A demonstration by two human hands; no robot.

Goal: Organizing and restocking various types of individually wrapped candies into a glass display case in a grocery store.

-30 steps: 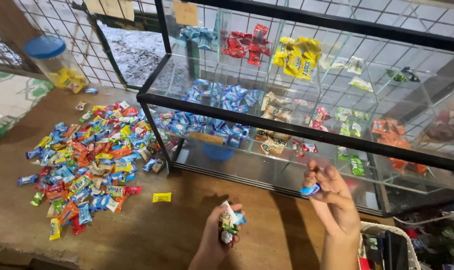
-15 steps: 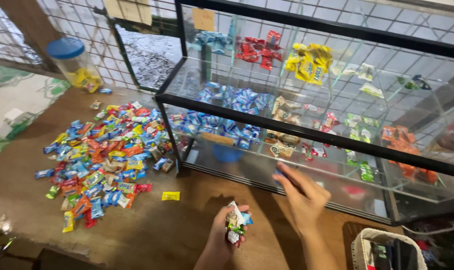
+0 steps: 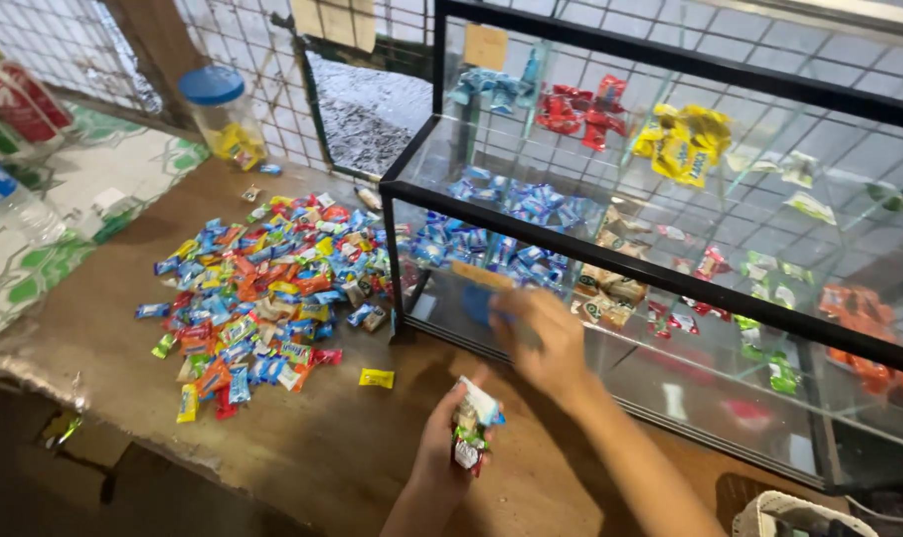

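Head view: the right hand (image 3: 541,338) is now moving left along the front of the black-framed glass display case (image 3: 610,254), blurred, its grasp unclear. The left hand (image 3: 449,452), below the case, is clenching a small bundle of wrapped sweets (image 3: 471,423), as before.

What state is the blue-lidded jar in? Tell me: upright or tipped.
Upright. The plastic jar stands on its base by the wire mesh, blue lid on top, a few yellow sweets inside at the bottom.

Wrapped candies (image 3: 469,430), small bunch in mixed white, blue, red and green wrappers, standing upright and clasped together in the left hand (image 3: 449,459), above the brown wooden bench (image 3: 302,447).
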